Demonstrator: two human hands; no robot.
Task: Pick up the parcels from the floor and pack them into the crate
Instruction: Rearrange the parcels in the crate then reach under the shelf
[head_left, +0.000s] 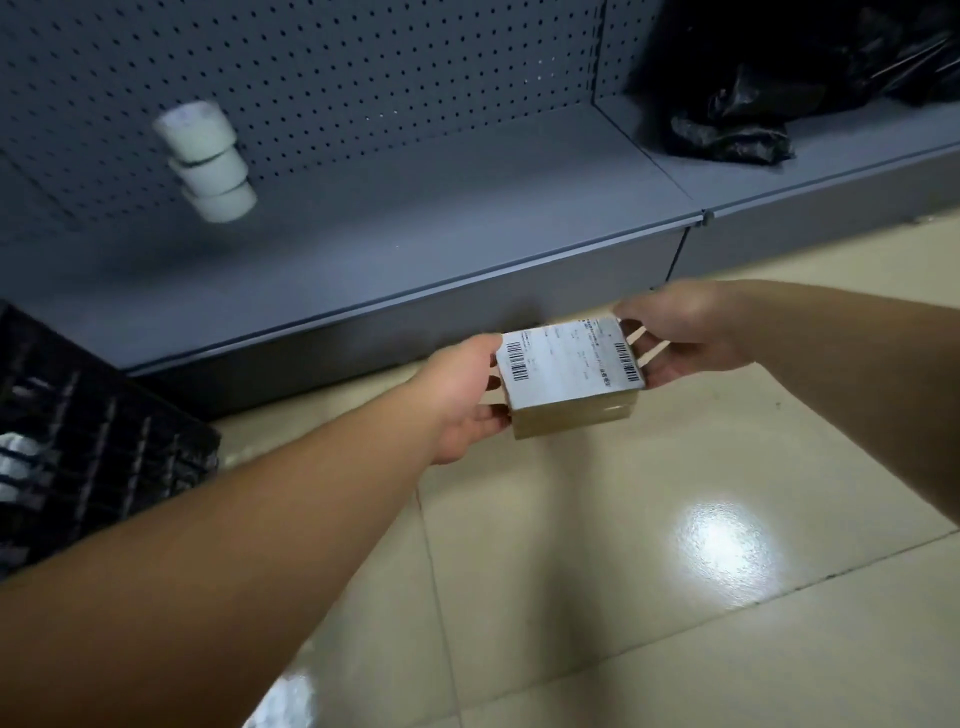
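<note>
At the left edge of the frame, a black slatted crate (88, 441) is seen on the floor (623, 597). In the upper left, 3 white rolls (205, 161) are stacked against a grey pegboard shelf (415, 208). At centre, a brown parcel (569, 376) with a white barcode label is held above the floor, clamped between both hands: the left hand (462, 400) grips its left end, the right hand (680, 332) its right end. Black plastic bags (737, 124) are seen in the upper right.
</note>
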